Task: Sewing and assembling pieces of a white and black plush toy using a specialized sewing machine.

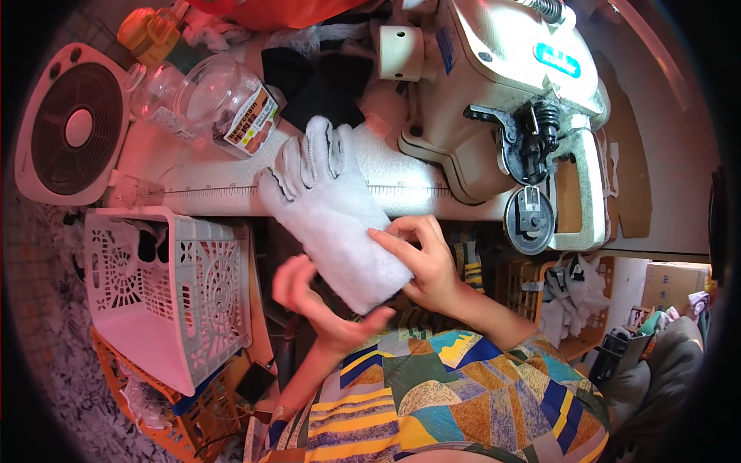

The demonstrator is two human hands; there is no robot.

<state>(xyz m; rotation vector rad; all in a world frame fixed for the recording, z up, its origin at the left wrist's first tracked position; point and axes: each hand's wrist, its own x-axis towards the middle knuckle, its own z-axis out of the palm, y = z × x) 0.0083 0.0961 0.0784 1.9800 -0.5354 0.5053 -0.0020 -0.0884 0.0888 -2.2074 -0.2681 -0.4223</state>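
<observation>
A white fleecy glove with dark-edged seams along its fingers lies diagonally, fingers over the table edge, cuff toward me. My right hand grips the cuff's right side, thumb on top and fingers behind. My left hand is blurred just below and left of the cuff, fingers curled loosely apart, thumb near or touching the cuff's bottom edge. Beyond the glove's fingertips sits a pile of black fabric. A white sewing machine with a dark round plate stands right of the glove on the speckled white table.
At the left are a fan, clear jars and an orange container. Below the table's left end, a white plastic crate rests on an orange crate. A basket with white items and cardboard boxes are at the right.
</observation>
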